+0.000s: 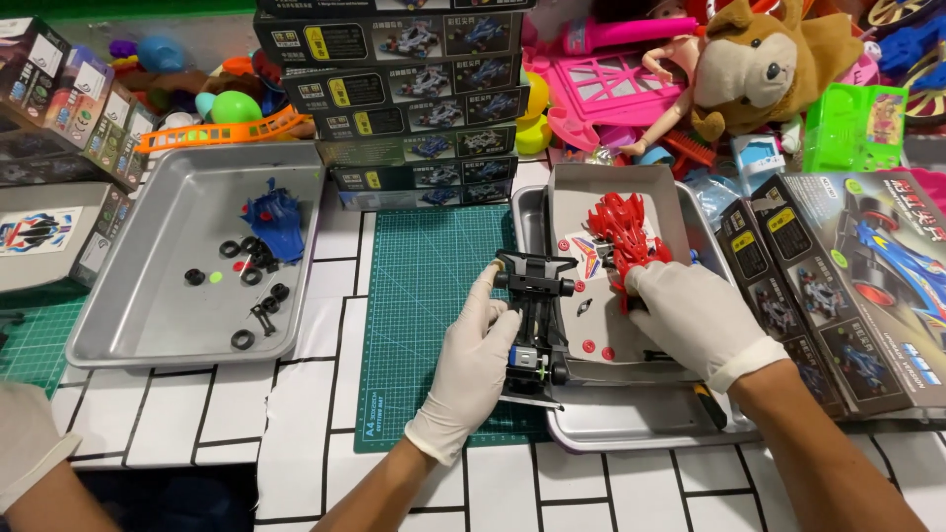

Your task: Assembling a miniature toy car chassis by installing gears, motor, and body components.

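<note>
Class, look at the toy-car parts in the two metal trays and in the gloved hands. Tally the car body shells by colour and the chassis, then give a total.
Red body shell, under the right hand: 1
Blue body shell, in the left tray: 1
Black chassis, in the left hand: 1
Total: 3

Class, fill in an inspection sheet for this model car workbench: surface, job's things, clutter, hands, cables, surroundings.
Surface: white brick-pattern table with green cutting mat.
Job's things: black car chassis; red car body over the right tray.
Clutter: left tray holding blue body and loose black tyres.
Hands: left hand on the chassis; right hand gripping the red body.
Cables: nothing seen.
Surroundings: stacked kit boxes, plush dog, plastic toys.
</note>
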